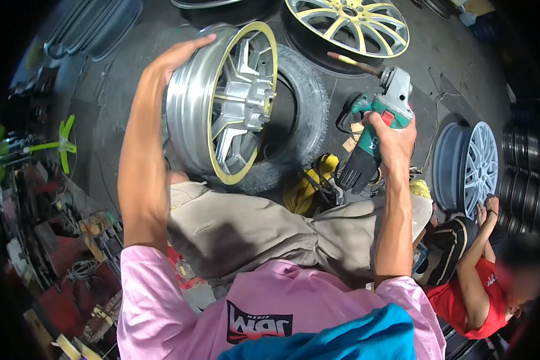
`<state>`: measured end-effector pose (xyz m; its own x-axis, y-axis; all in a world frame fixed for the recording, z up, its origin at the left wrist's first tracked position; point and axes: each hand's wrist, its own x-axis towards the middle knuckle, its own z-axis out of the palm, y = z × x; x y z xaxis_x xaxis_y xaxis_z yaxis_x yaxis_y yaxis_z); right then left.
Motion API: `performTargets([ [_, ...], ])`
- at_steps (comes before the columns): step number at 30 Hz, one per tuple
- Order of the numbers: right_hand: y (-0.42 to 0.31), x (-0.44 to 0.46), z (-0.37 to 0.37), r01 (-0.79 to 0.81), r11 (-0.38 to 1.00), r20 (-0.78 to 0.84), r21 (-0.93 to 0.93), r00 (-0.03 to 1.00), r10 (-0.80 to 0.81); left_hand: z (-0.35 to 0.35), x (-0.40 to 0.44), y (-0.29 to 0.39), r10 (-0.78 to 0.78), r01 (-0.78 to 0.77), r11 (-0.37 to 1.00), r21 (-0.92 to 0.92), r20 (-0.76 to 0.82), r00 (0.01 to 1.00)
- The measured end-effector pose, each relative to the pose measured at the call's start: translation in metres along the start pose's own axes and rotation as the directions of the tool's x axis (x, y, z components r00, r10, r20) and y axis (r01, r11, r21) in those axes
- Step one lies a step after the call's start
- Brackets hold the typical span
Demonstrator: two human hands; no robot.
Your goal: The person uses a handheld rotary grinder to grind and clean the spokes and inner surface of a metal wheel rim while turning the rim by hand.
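My left hand (pixel 181 57) grips the outer barrel of a silver alloy wheel rim (pixel 189 111), its fingers laid over the upper edge. The rim stands on edge, tilted, with yellow tape around its lip and bare metal spokes facing right. It rests on a dusty tire (pixel 313 99) lying flat. My right hand (pixel 395 141) is closed around a green and black power grinder (pixel 366 157), thumb near the red switch. A thin rod-shaped attachment (pixel 349 61) sticks out from the grinder's head toward the upper left, apart from the rim.
A yellow-spoked wheel (pixel 351 27) lies at the top. To the right, a co-worker in a red shirt (pixel 486 300) touches a grey-blue wheel (pixel 450 171). Stacked dark rims (pixel 522 180) stand beyond. Cables cross the floor; a yellow cloth-like item (pixel 306 189) lies between my legs.
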<state>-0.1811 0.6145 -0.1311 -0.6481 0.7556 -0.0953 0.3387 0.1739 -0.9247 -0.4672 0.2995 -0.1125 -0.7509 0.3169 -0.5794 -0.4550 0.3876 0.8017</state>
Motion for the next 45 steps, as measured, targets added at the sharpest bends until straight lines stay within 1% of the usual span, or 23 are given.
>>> performTargets([
  [3,0.008,0.009,0.001,-0.052,0.996,0.028,0.074,0.998,0.05,-0.004,-0.001,-0.012,0.042,-0.04,0.996,-0.077,0.028,0.999],
  [4,0.007,0.008,0.002,-0.064,0.984,0.062,0.169,0.997,0.054,-0.005,-0.003,-0.016,0.038,-0.036,0.997,-0.075,0.022,0.999],
  [5,0.003,0.007,0.003,-0.065,0.983,0.063,0.173,0.997,0.055,0.001,-0.009,-0.015,0.087,-0.087,0.996,-0.024,-0.011,0.996],
  [7,-0.003,0.004,0.003,-0.229,0.867,0.278,0.443,0.954,0.11,0.012,-0.013,-0.012,0.145,-0.144,0.989,0.029,-0.038,0.989],
  [8,-0.014,-0.001,0.005,-0.274,0.849,0.283,0.452,0.947,0.155,0.016,-0.016,-0.012,0.167,-0.165,0.985,0.054,-0.029,0.986],
  [11,-0.019,-0.006,0.009,-0.303,0.826,0.31,0.474,0.936,0.166,0.031,-0.026,-0.011,0.215,-0.212,0.975,0.063,-0.039,0.976],
  [15,-0.01,-0.004,0.009,-0.256,0.799,0.304,0.544,0.948,0.097,0.044,-0.02,-0.013,0.287,-0.276,0.947,0.166,-0.045,0.957],
  [17,-0.013,-0.004,0.004,-0.248,0.778,0.27,0.578,0.957,0.104,0.048,-0.022,-0.01,0.337,-0.301,0.92,0.253,-0.113,0.935],
  [18,-0.014,-0.005,0.0,-0.241,0.761,0.256,0.603,0.961,0.102,0.056,-0.046,-0.002,0.345,-0.319,0.928,0.195,-0.119,0.931],
  [20,-0.015,-0.003,-0.006,-0.233,0.73,0.232,0.643,0.967,0.104,0.056,-0.072,0.001,0.395,-0.368,0.91,0.19,-0.133,0.909],
  [25,-0.008,-0.005,-0.02,-0.206,0.732,0.17,0.649,0.978,0.124,0.042,-0.114,-0.029,0.437,-0.416,0.897,0.147,-0.173,0.882],
  [26,-0.007,-0.007,-0.022,-0.179,0.735,0.166,0.654,0.982,0.091,0.024,-0.101,-0.052,0.394,-0.376,0.915,0.145,-0.133,0.909],
  [27,-0.004,-0.009,-0.025,-0.184,0.738,0.172,0.65,0.981,0.093,0.033,-0.104,-0.071,0.425,-0.414,0.905,0.093,-0.174,0.888],
  [29,0.001,-0.012,-0.029,-0.187,0.766,0.206,0.615,0.976,0.072,0.023,-0.104,-0.109,0.318,-0.297,0.946,0.129,-0.195,0.928],
  [30,0.005,-0.014,-0.032,-0.2,0.779,0.225,0.594,0.971,0.078,0.014,-0.103,-0.128,0.31,-0.252,0.937,0.244,-0.239,0.92],
  [31,0.008,-0.017,-0.034,-0.205,0.78,0.229,0.591,0.97,0.082,0.008,-0.099,-0.146,0.304,-0.246,0.938,0.243,-0.242,0.921],
  [33,0.009,-0.025,-0.036,-0.158,0.823,0.22,0.545,0.975,0.042,0.014,-0.103,-0.154,0.335,-0.314,0.942,0.117,-0.327,0.883],
  [35,0.007,-0.031,-0.033,-0.151,0.842,0.218,0.517,0.975,0.041,0.015,-0.101,-0.153,0.298,-0.287,0.954,0.081,-0.3,0.906],
  [37,0.007,-0.031,-0.025,-0.251,0.788,0.272,0.563,0.956,0.11,0.016,-0.105,-0.154,0.354,-0.323,0.933,0.158,-0.257,0.899],
  [39,0.002,-0.034,-0.019,-0.249,0.793,0.29,0.556,0.952,0.096,0.001,-0.095,-0.154,0.373,-0.33,0.925,0.188,-0.283,0.884],
  [41,0.004,-0.032,-0.018,-0.23,0.795,0.282,0.562,0.956,0.077,-0.012,-0.099,-0.141,0.189,-0.143,0.949,0.282,-0.145,0.971],
  [43,-0.002,-0.039,-0.019,-0.217,0.813,0.271,0.541,0.96,0.075,-0.011,-0.113,-0.124,0.209,-0.176,0.957,0.231,-0.126,0.97],
  [45,0.0,-0.042,-0.019,-0.122,0.848,0.244,0.515,0.97,-0.009,-0.016,-0.106,-0.115,0.514,-0.4,0.812,0.426,-0.197,0.835],
])
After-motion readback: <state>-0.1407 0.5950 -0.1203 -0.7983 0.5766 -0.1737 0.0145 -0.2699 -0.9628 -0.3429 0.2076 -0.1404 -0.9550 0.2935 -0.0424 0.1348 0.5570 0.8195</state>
